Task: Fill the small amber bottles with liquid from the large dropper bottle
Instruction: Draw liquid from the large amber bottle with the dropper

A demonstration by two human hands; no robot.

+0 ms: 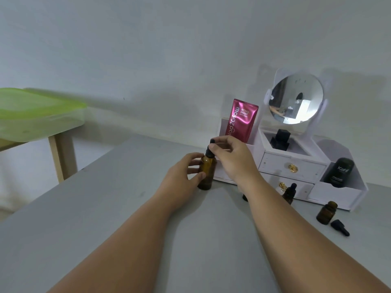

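While steadying the large dropper bottle (207,172) upright on the grey desk (105,208), left hand (184,174) wrapped around the amber body, thumb and fingers clamping it so it cannot spin or tip. Right hand (230,157) pinched on the black dropper cap (209,148) from above, probably to unscrew it or draw liquid up. Off to the right, one small amber bottle (325,212) standing uncapped near the white organiser (296,166), mouth bare and ready for filling, its black dropper top (339,227) lying on its side just beside it, out of the way. Another small capped bottle (288,193) standing close behind the right forearm, partly hidden. Liquid levels too dark to judge. Reach across to the open bottle short, so little chance of drips on the way.
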